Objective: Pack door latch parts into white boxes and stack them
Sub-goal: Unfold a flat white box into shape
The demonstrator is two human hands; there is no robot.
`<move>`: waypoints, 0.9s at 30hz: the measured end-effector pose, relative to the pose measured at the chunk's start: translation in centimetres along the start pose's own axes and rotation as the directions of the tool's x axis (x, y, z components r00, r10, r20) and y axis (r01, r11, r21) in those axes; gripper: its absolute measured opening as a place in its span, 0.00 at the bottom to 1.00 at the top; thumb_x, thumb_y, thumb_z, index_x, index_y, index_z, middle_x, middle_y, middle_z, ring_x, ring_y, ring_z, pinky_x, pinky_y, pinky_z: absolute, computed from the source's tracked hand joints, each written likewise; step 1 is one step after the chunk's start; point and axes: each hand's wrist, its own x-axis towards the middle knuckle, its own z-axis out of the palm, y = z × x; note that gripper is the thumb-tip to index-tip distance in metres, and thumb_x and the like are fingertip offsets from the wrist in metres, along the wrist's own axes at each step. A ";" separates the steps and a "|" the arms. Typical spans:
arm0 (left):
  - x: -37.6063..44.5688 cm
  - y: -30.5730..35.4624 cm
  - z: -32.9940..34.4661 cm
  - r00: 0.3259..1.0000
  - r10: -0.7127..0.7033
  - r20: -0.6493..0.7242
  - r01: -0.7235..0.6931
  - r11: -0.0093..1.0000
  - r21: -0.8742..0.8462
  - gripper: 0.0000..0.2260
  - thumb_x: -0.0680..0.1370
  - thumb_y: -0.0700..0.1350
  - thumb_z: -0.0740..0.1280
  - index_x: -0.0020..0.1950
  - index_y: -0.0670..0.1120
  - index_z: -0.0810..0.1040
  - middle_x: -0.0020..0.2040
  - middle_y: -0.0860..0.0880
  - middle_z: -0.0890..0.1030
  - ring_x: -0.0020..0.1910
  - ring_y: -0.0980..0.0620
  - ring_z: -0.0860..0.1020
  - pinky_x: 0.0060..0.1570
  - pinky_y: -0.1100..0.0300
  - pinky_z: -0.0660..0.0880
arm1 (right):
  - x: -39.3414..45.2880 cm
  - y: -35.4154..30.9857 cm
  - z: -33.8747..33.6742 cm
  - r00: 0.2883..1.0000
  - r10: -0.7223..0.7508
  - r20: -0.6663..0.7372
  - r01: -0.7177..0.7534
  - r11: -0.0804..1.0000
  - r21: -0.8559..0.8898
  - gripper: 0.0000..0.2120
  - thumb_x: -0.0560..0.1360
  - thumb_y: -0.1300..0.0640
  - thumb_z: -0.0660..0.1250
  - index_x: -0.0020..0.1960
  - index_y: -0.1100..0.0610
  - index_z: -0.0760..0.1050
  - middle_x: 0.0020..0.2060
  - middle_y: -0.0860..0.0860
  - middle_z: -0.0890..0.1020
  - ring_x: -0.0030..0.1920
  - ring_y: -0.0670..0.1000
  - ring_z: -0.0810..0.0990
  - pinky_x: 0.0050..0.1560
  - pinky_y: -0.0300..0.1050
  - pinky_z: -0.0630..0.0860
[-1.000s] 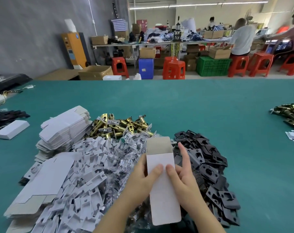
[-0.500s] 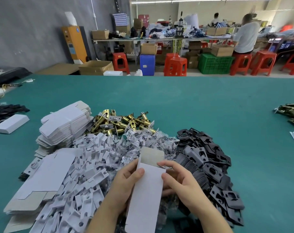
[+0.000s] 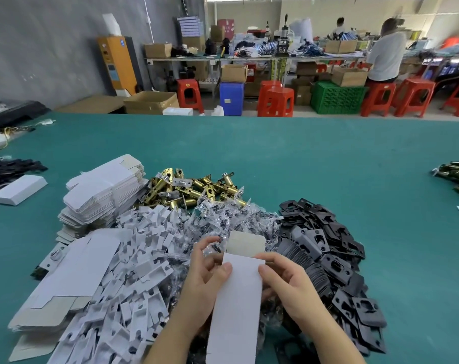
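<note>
Box blanks [image 3: 102, 190] left, latches [image 3: 194, 189] behind, plates [image 3: 328, 248] right.

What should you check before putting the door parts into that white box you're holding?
1. Long white cardboard box held by both hands: ok, left hand and right hand grip its sides.
2. Brown top flap open: ok, it stands up.
3. Box opened out with room inside: cannot tell, only its flat front shows.
4. Brass latch bolts near: ok, piled beyond the box.
5. Black metal plates near: ok, heaped at right.
6. A free hand for parts: not ok, both are busy.
</note>
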 end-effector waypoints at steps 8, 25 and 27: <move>-0.3 -0.1 0.4 0.999 0.042 -0.019 -0.039 0.993 0.113 0.18 0.71 0.56 0.72 0.59 0.54 0.82 0.49 0.48 0.84 0.42 0.49 0.79 0.41 0.56 0.77 | 0.0 -0.2 -0.1 0.996 -0.066 -0.065 0.057 0.990 -0.126 0.11 0.83 0.59 0.66 0.50 0.47 0.84 0.41 0.47 0.84 0.37 0.44 0.77 0.36 0.36 0.72; 0.0 0.8 0.7 0.997 0.067 -0.022 -0.059 0.960 0.274 0.06 0.74 0.51 0.70 0.49 0.57 0.85 0.46 0.50 0.85 0.42 0.55 0.82 0.40 0.63 0.78 | -0.3 -0.6 0.1 0.999 -0.033 -0.016 0.032 0.998 -0.055 0.08 0.74 0.53 0.71 0.51 0.44 0.80 0.47 0.56 0.87 0.45 0.54 0.85 0.43 0.47 0.82; 0.2 1.3 1.0 0.996 0.086 -0.033 -0.072 0.949 0.307 0.05 0.75 0.52 0.70 0.47 0.57 0.84 0.43 0.52 0.84 0.41 0.56 0.80 0.39 0.64 0.75 | -0.3 -0.6 0.0 0.999 -0.033 -0.014 0.032 0.999 -0.041 0.08 0.73 0.53 0.71 0.51 0.45 0.81 0.46 0.54 0.86 0.45 0.53 0.85 0.42 0.45 0.81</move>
